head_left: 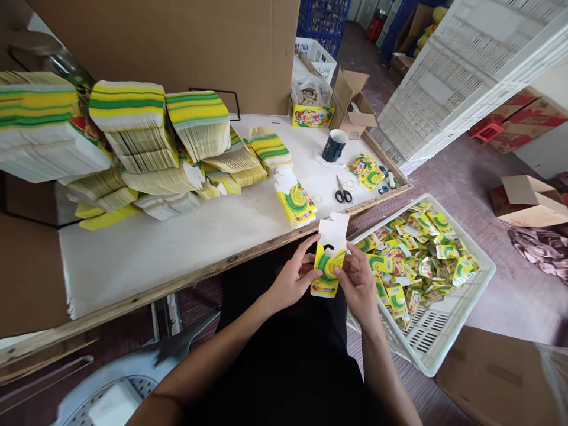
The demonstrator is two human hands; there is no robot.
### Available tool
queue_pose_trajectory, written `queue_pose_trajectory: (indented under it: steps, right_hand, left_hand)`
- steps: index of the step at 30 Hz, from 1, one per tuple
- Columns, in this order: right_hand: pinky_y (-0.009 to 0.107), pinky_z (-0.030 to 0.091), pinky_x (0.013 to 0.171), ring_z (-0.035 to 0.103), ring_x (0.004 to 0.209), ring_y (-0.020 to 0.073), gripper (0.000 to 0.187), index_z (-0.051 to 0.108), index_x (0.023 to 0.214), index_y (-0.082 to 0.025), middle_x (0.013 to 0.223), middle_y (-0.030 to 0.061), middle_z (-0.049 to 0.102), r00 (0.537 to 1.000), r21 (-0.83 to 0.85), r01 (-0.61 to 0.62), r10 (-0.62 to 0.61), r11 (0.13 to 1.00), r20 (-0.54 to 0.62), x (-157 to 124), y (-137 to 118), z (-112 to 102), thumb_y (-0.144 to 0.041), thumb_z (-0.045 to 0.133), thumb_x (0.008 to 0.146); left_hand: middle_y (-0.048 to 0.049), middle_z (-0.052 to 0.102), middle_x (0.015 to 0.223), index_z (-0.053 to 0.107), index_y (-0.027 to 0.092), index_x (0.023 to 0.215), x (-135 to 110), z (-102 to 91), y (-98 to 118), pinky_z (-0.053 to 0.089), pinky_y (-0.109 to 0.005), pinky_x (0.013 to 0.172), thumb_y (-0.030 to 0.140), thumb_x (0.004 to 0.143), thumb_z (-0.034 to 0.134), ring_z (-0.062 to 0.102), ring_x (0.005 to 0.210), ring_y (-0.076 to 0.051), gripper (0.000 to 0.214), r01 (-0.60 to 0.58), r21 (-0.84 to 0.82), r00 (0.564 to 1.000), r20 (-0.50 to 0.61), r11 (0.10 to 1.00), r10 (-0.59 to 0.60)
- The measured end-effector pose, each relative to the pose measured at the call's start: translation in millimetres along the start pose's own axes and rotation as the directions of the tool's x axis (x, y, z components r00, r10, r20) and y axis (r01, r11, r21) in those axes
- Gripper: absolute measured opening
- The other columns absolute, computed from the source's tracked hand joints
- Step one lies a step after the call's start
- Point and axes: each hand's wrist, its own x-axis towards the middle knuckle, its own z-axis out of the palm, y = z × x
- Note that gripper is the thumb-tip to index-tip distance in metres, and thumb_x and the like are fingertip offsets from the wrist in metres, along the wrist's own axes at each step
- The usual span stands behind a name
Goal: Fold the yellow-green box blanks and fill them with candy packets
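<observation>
Between my two hands is a yellow and green printed carton (329, 263), held upright over my lap with its white top flap standing up. My left hand (295, 273) grips its left edge, thumb across the front. On the opposite edge, my right hand (358, 278) has its thumb pressed to the front and fingers behind. Just beyond, on the table edge, lies a small pile of similar cartons (295, 201) with white flaps. A white plastic crate (479, 281) full of small yellow-green cartons (410, 254) stands to the right.
Bundles of flat cartons (133, 127) are stacked along the table's left and back. Scissors (342, 190), a dark mug (335, 145) and a display box (312, 112) sit on the white table (177, 248). Stacked white crates (461, 71) rise at the right; a stool (110, 384) is lower left.
</observation>
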Motion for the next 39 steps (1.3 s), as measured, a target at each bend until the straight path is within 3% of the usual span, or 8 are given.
queue_pose_trajectory:
  steps: [8,13,16,21,24,28,33,39]
  right_hand:
    - [0.024,0.04,0.055,0.05,0.062,0.0119,0.023,0.059,0.114,-0.022,0.078,0.0003,0.058,0.984,-0.041,-0.063,0.069,0.997,0.162,-0.3,-13.9,-13.6,-0.038,0.06,0.098]
    - [0.029,0.046,0.069,0.06,0.078,0.0169,0.026,0.069,0.09,-0.019,0.086,0.0059,0.065,0.994,-0.226,0.11,-0.108,0.968,0.023,4.2,-16.8,-13.4,-0.038,0.054,0.1]
    - [0.031,0.048,0.074,0.062,0.083,0.018,0.017,0.067,0.102,-0.021,0.091,0.0057,0.066,0.991,-0.178,0.109,-0.12,0.978,-0.054,4.3,-10.3,-10.7,-0.035,0.059,0.098]
    - [0.033,0.049,0.078,0.061,0.088,0.0183,0.026,0.062,0.119,-0.022,0.109,0.0089,0.066,0.98,-0.163,0.124,-0.146,0.979,-0.137,4.5,-2.5,-13.7,-0.037,0.055,0.1]
    - [0.033,0.047,0.075,0.061,0.082,0.0188,0.033,0.069,0.104,-0.018,0.089,0.0072,0.065,0.99,-0.195,0.07,-0.091,0.978,-0.105,6.0,-5.5,-20.3,-0.044,0.048,0.102]
    - [0.027,0.038,0.056,0.049,0.059,0.0136,0.041,0.062,0.122,-0.019,0.069,-0.001,0.056,0.993,-0.149,-0.092,0.103,0.984,0.062,6.6,-6.9,-21.9,-0.046,0.066,0.091]
    - [0.024,0.026,0.048,0.033,0.049,0.0096,0.038,0.057,0.119,-0.02,0.058,-0.008,0.04,0.993,-0.281,-0.109,0.117,0.953,0.01,6.7,0.9,-15.7,-0.042,0.066,0.09]
    - [0.025,0.026,0.048,0.033,0.045,0.01,0.035,0.055,0.116,-0.019,0.052,-0.01,0.038,0.999,-0.398,-0.051,0.054,0.916,-0.004,5.7,-5.5,-6.0,-0.039,0.066,0.09]
  left_hand:
    - [-0.0036,0.067,0.095,0.047,0.021,0.115,0.4,-8.1,3.0,0.054,-0.026,0.074,0.042,0.075,0.083,0.067,0.085,-0.016,0.058,0.158,0.018,0.968,0.197,0.987,-0.158]
    - [-0.0072,0.068,0.109,0.031,0.028,0.14,-1.1,-3.3,1.6,0.054,-0.026,0.074,0.04,0.076,0.082,0.068,0.081,-0.015,0.083,0.189,-0.012,0.965,0.186,0.982,-0.184]
    - [-0.0093,0.068,0.117,0.011,0.033,0.154,-1.4,-2.7,1.1,0.053,-0.026,0.076,0.037,0.079,0.08,0.069,0.083,-0.014,0.101,0.194,-0.018,0.962,0.197,0.981,-0.187]
    - [-0.0125,0.067,0.123,0.041,0.023,0.142,0.9,-3.9,0.6,0.056,-0.026,0.079,0.035,0.083,0.073,0.069,0.099,-0.02,0.069,0.091,0.134,0.981,0.157,0.987,-0.112]
    - [-0.0108,0.064,0.131,0.048,0.025,0.138,2.3,-3.3,-0.7,0.057,-0.026,0.081,0.033,0.088,0.066,0.07,0.098,-0.018,0.054,0.01,0.258,0.995,0.098,0.966,-0.036]
    - [-0.0087,0.061,0.139,0.046,0.028,0.141,1.7,-1.9,-5.8,0.056,-0.028,0.09,0.029,0.092,0.06,0.069,0.103,-0.017,0.051,-0.042,0.339,0.994,0.108,0.94,0.006]
    - [-0.0119,0.063,0.133,0.036,0.026,0.147,-0.5,0.3,-10.1,0.055,-0.03,0.092,0.031,0.094,0.057,0.068,0.107,-0.019,0.057,0.021,0.257,0.99,0.131,0.966,-0.057]
    - [-0.0121,0.068,0.12,0.039,0.023,0.143,0.7,2.9,-8.8,0.057,-0.031,0.086,0.041,0.086,0.07,0.07,0.099,-0.021,0.067,0.091,0.075,0.992,0.081,0.993,-0.097]
